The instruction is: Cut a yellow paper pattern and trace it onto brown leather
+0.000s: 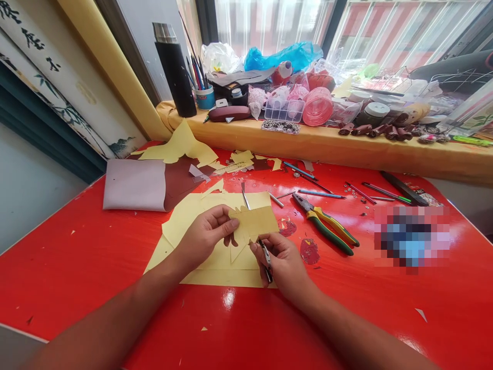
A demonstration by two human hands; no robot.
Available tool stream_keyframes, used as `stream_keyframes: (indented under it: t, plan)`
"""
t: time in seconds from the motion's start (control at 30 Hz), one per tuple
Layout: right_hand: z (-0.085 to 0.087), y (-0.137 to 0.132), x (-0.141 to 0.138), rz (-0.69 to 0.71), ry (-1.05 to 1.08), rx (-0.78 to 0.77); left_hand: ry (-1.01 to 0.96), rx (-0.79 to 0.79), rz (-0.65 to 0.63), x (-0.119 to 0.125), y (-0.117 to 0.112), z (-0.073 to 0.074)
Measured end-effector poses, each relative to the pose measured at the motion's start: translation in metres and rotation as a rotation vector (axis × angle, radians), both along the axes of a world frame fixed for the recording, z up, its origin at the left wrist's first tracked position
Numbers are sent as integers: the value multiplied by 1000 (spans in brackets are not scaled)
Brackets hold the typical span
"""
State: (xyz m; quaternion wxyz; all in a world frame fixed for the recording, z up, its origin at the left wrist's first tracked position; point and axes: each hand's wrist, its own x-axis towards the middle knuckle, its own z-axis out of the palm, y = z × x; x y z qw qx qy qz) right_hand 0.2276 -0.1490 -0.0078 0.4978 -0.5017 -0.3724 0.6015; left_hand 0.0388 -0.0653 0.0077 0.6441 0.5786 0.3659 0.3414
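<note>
My left hand [204,235] pinches the edge of a small jagged piece of yellow paper or card [259,222] between thumb and fingers. My right hand [282,268] grips the metal handles of a small pair of scissors [266,261] under that piece's lower edge. A thin metal blade [245,198] shows beyond the piece, but I cannot tell if it belongs to those scissors. Beneath both hands lies a large cut yellow sheet [215,262] on the red table [215,321].
Green-and-yellow-handled pliers [325,223] lie to the right, among several pens and small metal bits. Mauve and brown sheets [134,185] and yellow scraps lie at the back left. A yellow-covered sill [308,141] holding bottles, bags and boxes runs along the window. A pixelated patch [412,236] hides something.
</note>
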Motion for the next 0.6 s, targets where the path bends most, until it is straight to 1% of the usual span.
stream_keyframes:
  t: [0.1, 0.17, 0.27, 0.37, 0.43, 0.6]
  plan:
    - [1, 1, 1, 14, -29, 2, -15, 2, 34, -3, 3, -2]
    - [2, 0, 2, 59, -42, 5, -20, 6, 53, -4, 4, -2]
    - [1, -3, 3, 191, -44, 27, -18, 18, 73, -3, 5, 1]
    - [-1, -6, 1, 285, -103, 128, -23, 22, 77, -1, 5, 4]
    - [-3, -7, 0, 286, -138, 163, -23, 24, 77, -1, 5, 6]
    - [-5, -4, 0, 191, -91, 51, -5, 18, 91, 1, 3, 7]
